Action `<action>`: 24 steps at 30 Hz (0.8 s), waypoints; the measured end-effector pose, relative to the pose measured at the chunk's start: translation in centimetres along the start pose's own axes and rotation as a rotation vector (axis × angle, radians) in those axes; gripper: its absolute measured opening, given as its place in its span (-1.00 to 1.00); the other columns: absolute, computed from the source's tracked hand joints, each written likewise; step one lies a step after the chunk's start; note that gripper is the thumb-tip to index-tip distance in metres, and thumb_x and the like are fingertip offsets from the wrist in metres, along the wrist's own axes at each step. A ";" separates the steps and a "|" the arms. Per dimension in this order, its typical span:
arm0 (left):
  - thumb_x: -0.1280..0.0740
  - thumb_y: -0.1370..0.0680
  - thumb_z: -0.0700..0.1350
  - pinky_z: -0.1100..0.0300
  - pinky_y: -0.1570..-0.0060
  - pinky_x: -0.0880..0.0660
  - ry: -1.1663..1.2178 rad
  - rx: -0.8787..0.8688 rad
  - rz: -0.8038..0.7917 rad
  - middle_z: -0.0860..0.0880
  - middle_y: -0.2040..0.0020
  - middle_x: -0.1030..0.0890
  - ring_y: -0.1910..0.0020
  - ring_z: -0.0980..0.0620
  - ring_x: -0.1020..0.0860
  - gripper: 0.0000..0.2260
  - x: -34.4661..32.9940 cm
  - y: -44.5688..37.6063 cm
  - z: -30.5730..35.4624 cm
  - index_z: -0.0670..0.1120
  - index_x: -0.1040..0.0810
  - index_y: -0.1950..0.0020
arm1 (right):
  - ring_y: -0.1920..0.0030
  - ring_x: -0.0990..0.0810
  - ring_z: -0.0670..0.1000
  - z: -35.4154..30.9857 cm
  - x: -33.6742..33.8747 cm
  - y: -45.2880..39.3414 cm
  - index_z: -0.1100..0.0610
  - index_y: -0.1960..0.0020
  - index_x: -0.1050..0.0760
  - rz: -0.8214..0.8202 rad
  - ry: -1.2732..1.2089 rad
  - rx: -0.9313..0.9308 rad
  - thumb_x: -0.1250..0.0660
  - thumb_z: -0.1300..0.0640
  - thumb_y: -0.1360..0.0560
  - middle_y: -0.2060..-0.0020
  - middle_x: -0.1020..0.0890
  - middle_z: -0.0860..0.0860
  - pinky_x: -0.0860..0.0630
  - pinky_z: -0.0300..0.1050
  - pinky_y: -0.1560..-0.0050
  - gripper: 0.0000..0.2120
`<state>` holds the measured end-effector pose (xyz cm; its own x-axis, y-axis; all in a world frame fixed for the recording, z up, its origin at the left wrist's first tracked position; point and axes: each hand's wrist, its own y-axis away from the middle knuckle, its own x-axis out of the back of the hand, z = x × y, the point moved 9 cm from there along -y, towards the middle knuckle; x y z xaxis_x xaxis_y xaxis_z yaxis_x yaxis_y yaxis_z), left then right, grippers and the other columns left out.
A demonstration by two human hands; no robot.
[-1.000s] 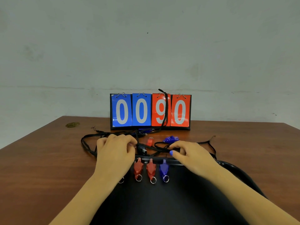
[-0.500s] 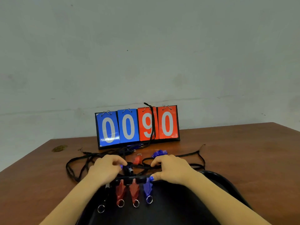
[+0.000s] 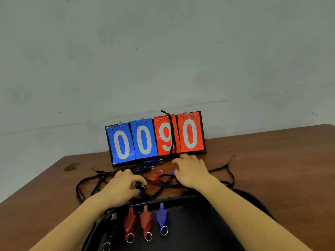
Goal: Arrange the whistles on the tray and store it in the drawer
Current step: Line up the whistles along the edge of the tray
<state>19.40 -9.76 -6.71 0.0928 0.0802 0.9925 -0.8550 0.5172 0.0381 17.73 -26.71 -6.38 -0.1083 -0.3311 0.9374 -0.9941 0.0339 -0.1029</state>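
Along the tray's far edge, four whistles are lined up already: a black one [image 3: 112, 220] at the left end, two red ones [image 3: 129, 223] [image 3: 146, 220], then a blue one [image 3: 162, 217], all with key rings pointing toward the person. Just beyond that rim of the black tray [image 3: 199, 230], the left hand [image 3: 123, 186] curls its fingers round a small black whistle [image 3: 140, 186] on the table, pinching it, with cord running off it into the tangle of black lanyards [image 3: 94, 180]. The right hand [image 3: 192, 171] reaches further back, fingers arched downward over a blue whistle [image 3: 174, 172]; whether it has actually closed on it, I cannot tell from here. A loose red whistle [image 3: 156, 176] lies between the two hands, and more blue ones [image 3: 152, 163] sit at the foot of the scoreboard [image 3: 155, 140] near the table's back edge, one cord draped over its top. Now the danger is those cords: they cross each other, so lifting either whistle could drag its neighbours along, or tug the draped cord and topple the scoreboard. A trailing lanyard could also sweep the tidy row out of line on the tray. No drawer is in sight yet.
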 end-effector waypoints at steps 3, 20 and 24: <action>-0.32 -0.52 -0.03 0.27 0.02 -0.35 -0.008 -0.027 0.111 0.07 0.04 -0.37 0.00 0.09 -0.33 -0.84 0.7 0.0 0.0 0.19 -0.51 -0.07 | -0.32 -0.34 0.14 1.0 -1.2 -0.1 0.04 -0.39 -0.30 0.004 -0.015 -0.060 -0.13 0.09 -0.56 -0.32 -0.41 0.08 -0.25 0.09 -0.32 -0.61; -0.22 -0.57 -0.17 0.19 0.25 -0.43 0.462 0.032 0.357 -0.08 0.11 -0.59 0.23 -0.05 -0.55 -0.83 0.9 0.8 -4.2 0.08 -0.33 0.14 | -0.15 -0.47 0.08 4.5 2.2 3.9 0.10 -0.28 -0.38 0.506 -0.058 -0.401 -0.19 0.12 -0.56 -0.11 -0.54 0.06 -0.39 -0.02 -0.15 -0.70; -0.11 -0.61 -0.18 0.21 0.32 -0.34 0.534 0.100 0.327 -0.11 0.12 -0.55 0.32 0.01 -0.43 -0.91 1.2 0.5 -4.6 -0.02 -0.36 0.00 | -0.16 -0.49 0.07 4.2 3.4 4.4 0.09 -0.30 -0.38 0.572 -0.116 -0.369 -0.17 0.08 -0.58 -0.13 -0.55 0.05 -0.39 -0.02 -0.16 -0.69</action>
<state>21.43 -5.47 -6.05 0.0382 0.6484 0.7604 -0.9232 0.3140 -0.2214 12.97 -31.68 -5.01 -0.6358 -0.2637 0.7254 -0.7184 0.5457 -0.4314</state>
